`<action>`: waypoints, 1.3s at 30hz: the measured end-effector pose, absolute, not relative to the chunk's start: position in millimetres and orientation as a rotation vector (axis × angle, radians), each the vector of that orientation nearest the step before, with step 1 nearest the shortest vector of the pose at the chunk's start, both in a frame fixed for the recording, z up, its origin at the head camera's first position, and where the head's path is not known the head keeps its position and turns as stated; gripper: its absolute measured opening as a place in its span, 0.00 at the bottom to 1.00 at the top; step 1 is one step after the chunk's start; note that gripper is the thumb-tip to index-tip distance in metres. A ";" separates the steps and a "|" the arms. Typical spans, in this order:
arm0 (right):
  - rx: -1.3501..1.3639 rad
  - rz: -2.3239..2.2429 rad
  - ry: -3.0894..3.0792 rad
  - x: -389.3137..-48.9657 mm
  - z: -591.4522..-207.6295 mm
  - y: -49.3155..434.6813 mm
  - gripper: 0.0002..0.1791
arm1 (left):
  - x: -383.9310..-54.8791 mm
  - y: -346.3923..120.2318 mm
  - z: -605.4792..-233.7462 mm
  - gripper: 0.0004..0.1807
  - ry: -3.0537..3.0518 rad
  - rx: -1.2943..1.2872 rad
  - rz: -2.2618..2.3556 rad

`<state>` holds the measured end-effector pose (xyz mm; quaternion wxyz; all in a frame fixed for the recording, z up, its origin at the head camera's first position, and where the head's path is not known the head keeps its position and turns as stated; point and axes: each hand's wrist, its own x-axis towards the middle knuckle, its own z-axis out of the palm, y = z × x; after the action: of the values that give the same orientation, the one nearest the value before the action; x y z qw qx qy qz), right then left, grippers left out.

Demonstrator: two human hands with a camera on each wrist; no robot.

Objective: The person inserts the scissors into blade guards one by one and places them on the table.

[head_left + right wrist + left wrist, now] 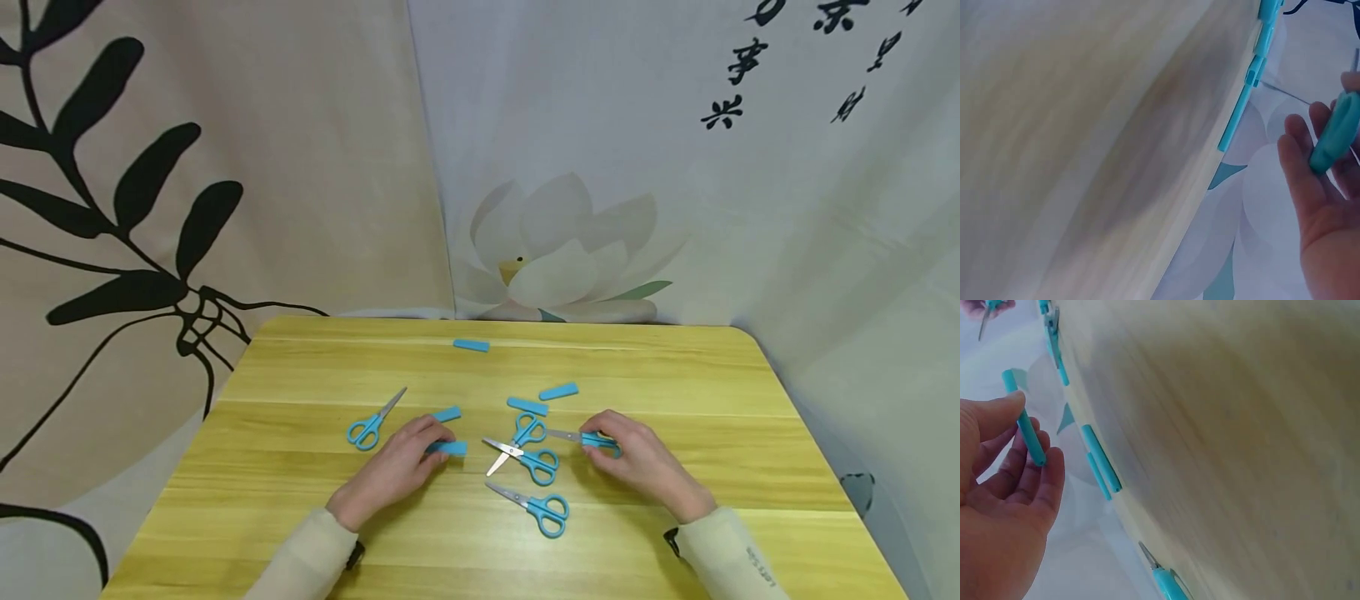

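My left hand (401, 467) pinches a blue scissors cover (1032, 439) between thumb and fingers, above the table. My right hand (637, 458) grips scissors by their blue handles (1338, 132), and the blade points left in the head view. Between the hands, scissors with a silver blade (540, 465) lie across another pair (529, 428). Nearer the front edge lies one more pair of scissors (550, 514). Just beyond my left hand is a loose blue cover (447, 413), and to that hand's left lie scissors (365, 432) with the blade pointing away.
Two blue covers (528, 406) (558, 391) lie behind the crossed scissors. Another cover (471, 345) sits near the back edge of the wooden table (322, 358). A printed curtain (337, 167) hangs behind the table.
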<state>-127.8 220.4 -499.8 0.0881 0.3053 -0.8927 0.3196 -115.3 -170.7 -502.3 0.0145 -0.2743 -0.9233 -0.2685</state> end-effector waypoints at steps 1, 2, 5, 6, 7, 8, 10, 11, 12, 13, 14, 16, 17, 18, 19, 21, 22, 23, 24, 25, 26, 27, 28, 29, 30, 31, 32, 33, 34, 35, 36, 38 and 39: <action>0.912 0.938 -2.649 -127.7 -500.0 218.9 0.11 | -115.0 -170.3 -502.3 0.09 -2.865 -0.845 -0.847; 0.919 0.930 -2.639 -127.6 -500.2 217.4 0.11 | -114.7 -169.8 -502.0 0.09 -2.855 -0.839 -0.860; 0.935 0.913 -2.610 -127.5 -500.3 213.1 0.11 | -113.6 -168.5 -501.1 0.10 -2.829 -0.824 -0.898; 0.941 0.911 -2.601 -127.5 -500.3 211.6 0.11 | -113.3 -168.0 -500.9 0.11 -2.824 -0.817 -0.907; 0.946 0.913 -2.595 -127.6 -500.2 210.2 0.11 | -113.0 -167.4 -500.4 0.11 -2.822 -0.807 -0.916; 0.953 0.917 -2.586 -127.6 -500.1 208.8 0.11 | -112.7 -166.9 -500.2 0.11 -2.823 -0.798 -0.927; 0.962 0.922 -2.577 -127.6 -500.3 206.4 0.12 | -112.3 -165.9 -499.5 0.12 -2.824 -0.777 -0.951; 0.965 0.925 -2.575 -127.6 -500.3 205.2 0.12 | -112.1 -165.5 -499.1 0.12 -2.825 -0.768 -0.961; 0.969 0.928 -2.573 -127.5 -500.2 204.0 0.12 | -112.0 -165.1 -498.8 0.12 -2.825 -0.759 -0.972; 0.972 0.935 -2.573 -127.5 -500.3 202.9 0.12 | -111.9 -164.6 -498.5 0.12 -2.823 -0.753 -0.984; 0.973 0.940 -2.573 -127.5 -500.4 201.9 0.12 | -111.8 -164.2 -498.1 0.12 -2.821 -0.748 -0.996; 0.970 0.949 -2.580 -127.2 -500.1 199.5 0.11 | -111.6 -163.4 -497.4 0.12 -2.812 -0.746 -1.016; 0.969 0.951 -2.582 -127.1 -500.1 198.3 0.11 | -111.5 -163.1 -497.1 0.12 -2.806 -0.749 -1.024; 0.968 0.957 -2.584 -126.9 -500.1 197.0 0.11 | -111.4 -162.7 -496.8 0.11 -2.798 -0.753 -1.033; 0.967 0.962 -2.587 -126.8 -500.1 195.8 0.11 | -111.3 -162.3 -496.7 0.11 -2.791 -0.758 -1.038; 0.966 0.964 -2.587 -126.6 -500.2 193.2 0.12 | -111.1 -161.6 -496.6 0.11 -2.773 -0.772 -1.043; 0.968 0.961 -2.585 -126.6 -500.5 191.9 0.12 | -111.0 -161.4 -496.5 0.11 -2.766 -0.779 -1.048; 0.970 0.960 -2.580 -126.6 -500.7 190.7 0.12 | -110.9 -161.1 -496.6 0.11 -2.758 -0.784 -1.051; 0.973 0.956 -2.574 -126.8 -501.0 189.5 0.13 | -110.8 -160.9 -496.7 0.11 -2.754 -0.787 -1.050; 0.973 0.949 -2.570 -126.8 -501.3 188.5 0.13 | -110.9 -160.3 -497.0 0.11 -2.748 -0.792 -1.049; 0.976 0.947 -2.564 -127.0 -501.4 187.5 0.13 | -110.7 -159.9 -497.0 0.11 -2.743 -0.794 -1.053; 0.977 0.946 -2.559 -127.0 -501.4 186.6 0.14 | -110.6 -159.6 -497.0 0.11 -2.739 -0.794 -1.058; 0.980 0.945 -2.555 -127.2 -501.5 185.8 0.14 | -110.6 -159.1 -497.3 0.11 -2.737 -0.794 -1.059; 0.982 0.945 -2.554 -127.2 -501.3 185.0 0.13 | -110.6 -158.7 -497.5 0.11 -2.734 -0.794 -1.059; 0.983 0.945 -2.552 -127.3 -501.2 184.2 0.13 | -110.6 -158.3 -497.8 0.11 -2.731 -0.795 -1.062; 0.983 0.950 -2.553 -127.2 -500.9 183.3 0.13 | -110.5 -157.9 -498.0 0.11 -2.727 -0.795 -1.065; 0.986 0.955 -2.552 -127.2 -500.6 182.6 0.13 | -110.2 -157.7 -498.2 0.11 -2.725 -0.794 -1.068; 0.988 0.957 -2.551 -127.0 -500.3 181.8 0.13 | -110.1 -157.3 -498.5 0.11 -2.722 -0.796 -1.070; 0.988 0.961 -2.553 -126.9 -500.0 181.1 0.12 | -109.9 -157.0 -498.7 0.11 -2.717 -0.799 -1.071; 0.990 0.965 -2.552 -126.8 -499.9 180.3 0.12 | -109.7 -156.7 -498.9 0.11 -2.712 -0.802 -1.073; 0.993 0.972 -2.552 -126.6 -499.7 179.4 0.12 | -109.6 -156.4 -499.1 0.11 -2.704 -0.807 -1.076; 0.997 0.986 -2.552 -126.1 -499.6 177.7 0.12 | -109.4 -155.7 -499.4 0.11 -2.688 -0.818 -1.080; 0.998 0.992 -2.552 -125.9 -499.6 176.8 0.12 | -109.5 -155.4 -499.7 0.11 -2.681 -0.825 -1.081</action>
<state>-125.9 176.8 -499.6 0.1132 0.3402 -0.8701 0.3383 -109.5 -155.4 -499.7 0.0677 -0.2737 -0.8898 -0.3589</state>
